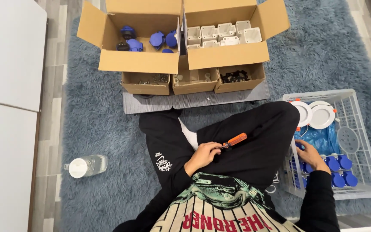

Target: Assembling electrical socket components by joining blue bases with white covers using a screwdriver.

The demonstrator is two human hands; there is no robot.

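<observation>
Gripping an orange-handled screwdriver (235,140) over the lap, the left hand (202,155) closes around its shaft end. The right hand (309,155) reaches into the white wire basket (368,172), fingers spread loosely on the blue sockets (339,168), holding nothing I can see. Beyond lie cardboard boxes (159,60) of parts and a water bottle (86,166). Judging from this, the screwdriver could slip onto the shaggy rug (95,129) while attention goes sideways.

Home floor workspace: shaggy blue rug (99,129), cardboard parts boxes (138,60), white cabinets (9,51).
</observation>
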